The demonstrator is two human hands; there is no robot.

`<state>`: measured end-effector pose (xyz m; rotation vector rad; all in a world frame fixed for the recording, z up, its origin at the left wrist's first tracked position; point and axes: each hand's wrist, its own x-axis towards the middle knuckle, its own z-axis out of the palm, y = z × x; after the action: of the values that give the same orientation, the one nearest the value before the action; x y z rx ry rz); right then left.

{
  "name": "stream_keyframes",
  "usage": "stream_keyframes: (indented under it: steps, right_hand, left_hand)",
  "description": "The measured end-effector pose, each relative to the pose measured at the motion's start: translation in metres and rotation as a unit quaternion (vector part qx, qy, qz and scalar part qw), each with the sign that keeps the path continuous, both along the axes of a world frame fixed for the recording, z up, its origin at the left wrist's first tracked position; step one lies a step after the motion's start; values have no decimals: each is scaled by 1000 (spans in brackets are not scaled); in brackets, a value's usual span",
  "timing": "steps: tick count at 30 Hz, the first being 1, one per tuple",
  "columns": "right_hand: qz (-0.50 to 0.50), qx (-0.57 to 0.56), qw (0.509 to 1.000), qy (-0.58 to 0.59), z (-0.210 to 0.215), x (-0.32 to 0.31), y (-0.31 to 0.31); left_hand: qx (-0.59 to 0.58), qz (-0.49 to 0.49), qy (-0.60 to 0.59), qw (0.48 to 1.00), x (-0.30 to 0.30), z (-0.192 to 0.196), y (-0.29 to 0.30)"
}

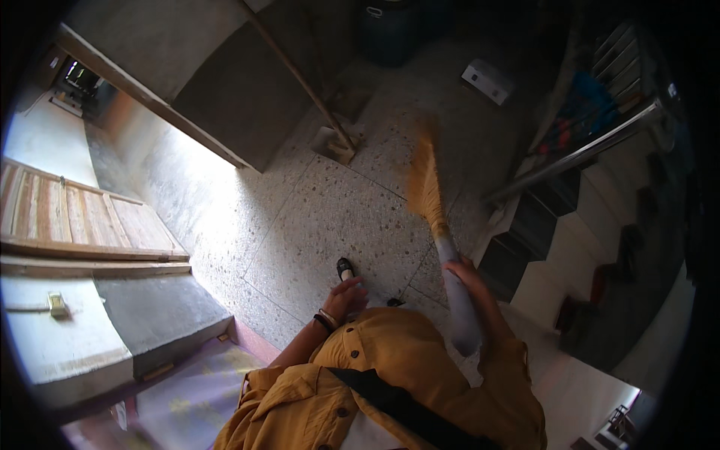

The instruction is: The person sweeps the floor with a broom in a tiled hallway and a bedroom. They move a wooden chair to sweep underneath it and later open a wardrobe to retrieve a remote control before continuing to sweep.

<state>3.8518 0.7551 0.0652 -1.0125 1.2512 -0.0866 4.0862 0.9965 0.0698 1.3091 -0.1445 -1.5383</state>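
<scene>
My right hand [469, 276] is wrapped round the pale grey handle of a soft grass broom [427, 180]. The broom points away from me, its tan bristles fanned out and somewhat blurred at the far end. The handle's rounded butt hangs beside my right forearm. In front of my waist is my left hand [345, 298], with a dark band and a light bangle at the wrist. Its fingers are loosely bent and a little apart, and nothing shows in them. Just beyond it, a black shoe [344, 268] stands on the speckled floor [300, 225].
A long-handled dustpan [335, 145] stands ahead by the wall. Farther off are a white box [488, 82] and a dark blue drum [386, 34]. Stairs with a metal handrail [585, 150] rise on the right. A wooden door [82, 217] and a bright doorway are at left.
</scene>
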Motion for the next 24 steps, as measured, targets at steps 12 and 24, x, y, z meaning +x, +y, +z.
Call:
stream_keyframes:
  steps: [12, 24]
  right_hand:
    - [-318, 244, 908, -120, -44, 244, 84]
    - [-302, 140, 924, -190, -117, 365, 66]
  left_hand:
    - [-47, -76, 265, 960, 138, 89, -53]
    - [-35, -125, 95, 987, 230, 54, -49]
